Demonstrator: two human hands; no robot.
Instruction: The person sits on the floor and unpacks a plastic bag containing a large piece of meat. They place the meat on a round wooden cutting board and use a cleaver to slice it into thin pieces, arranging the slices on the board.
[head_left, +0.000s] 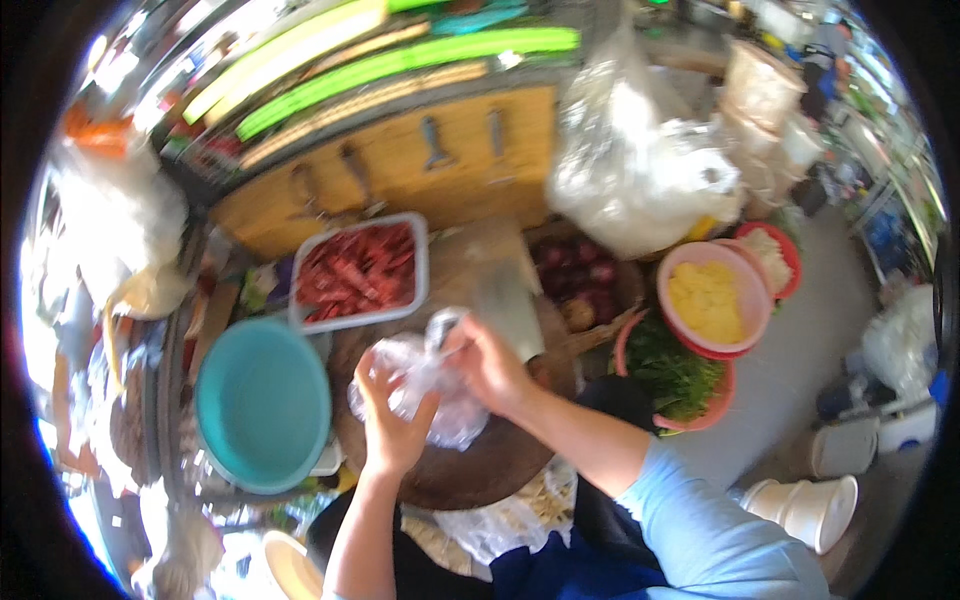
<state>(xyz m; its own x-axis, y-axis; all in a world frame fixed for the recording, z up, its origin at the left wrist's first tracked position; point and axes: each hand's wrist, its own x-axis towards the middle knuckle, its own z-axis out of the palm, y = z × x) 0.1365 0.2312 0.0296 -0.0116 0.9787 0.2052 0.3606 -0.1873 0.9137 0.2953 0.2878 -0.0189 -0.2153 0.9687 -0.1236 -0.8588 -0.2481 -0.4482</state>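
Note:
A clear plastic bag with pale pinkish contents rests on the round wooden chopping block before me. What is inside is too blurred to name. My left hand cups the bag's near left side, thumb and fingers spread around it. At the gathered top, my right hand pinches the plastic between thumb and fingers. Beyond the right hand, the broad blade of a cleaver lies flat. A white plastic tub of red chopped pieces stands past the block, up and to the left.
Left of the block is a teal plastic basin. On the right are a basket of red onions, a pink bowl of yellow slices and leafy greens. Hand tools hang on a wooden panel. Plastic bags hang nearby.

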